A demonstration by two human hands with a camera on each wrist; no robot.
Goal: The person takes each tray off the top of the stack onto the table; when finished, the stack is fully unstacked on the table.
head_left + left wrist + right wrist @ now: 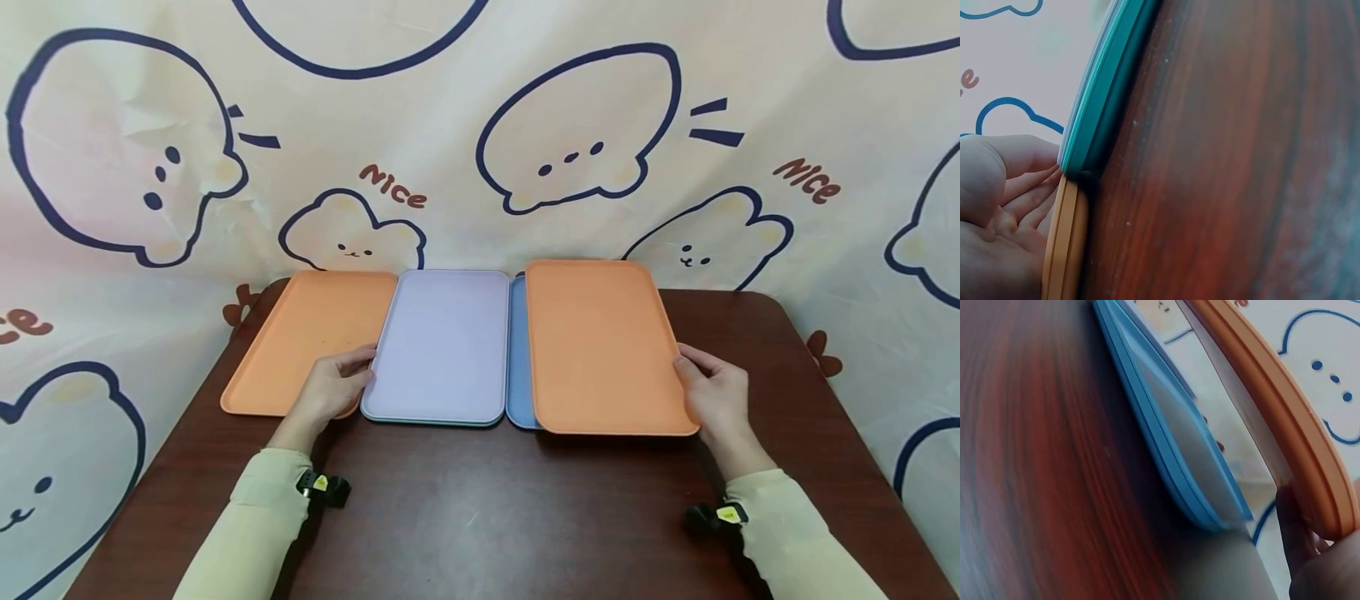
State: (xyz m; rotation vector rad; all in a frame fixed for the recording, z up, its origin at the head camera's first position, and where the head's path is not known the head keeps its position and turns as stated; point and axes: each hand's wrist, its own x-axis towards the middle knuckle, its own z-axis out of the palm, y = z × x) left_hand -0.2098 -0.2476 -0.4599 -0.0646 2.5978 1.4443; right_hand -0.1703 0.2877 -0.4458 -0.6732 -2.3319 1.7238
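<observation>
My right hand (722, 404) grips the right edge of an orange tray (603, 350), which is raised over a blue tray (520, 358) and covers most of it. The right wrist view shows a gap between the orange tray (1291, 425) and the blue one (1154, 431), with my fingers and thumb (1329, 575) at the orange rim. My left hand (326, 392) rests its fingers and thumb against the left edge of a lavender tray (442, 346). Under that tray is a teal one (1088, 134), seen beside my left hand (991, 200).
Another orange tray (307, 333) lies at the left, partly beneath my left hand. The trays stand side by side along the back of a dark brown table (480, 517). Behind them hangs a pale cloth (450, 150) with cartoon drawings.
</observation>
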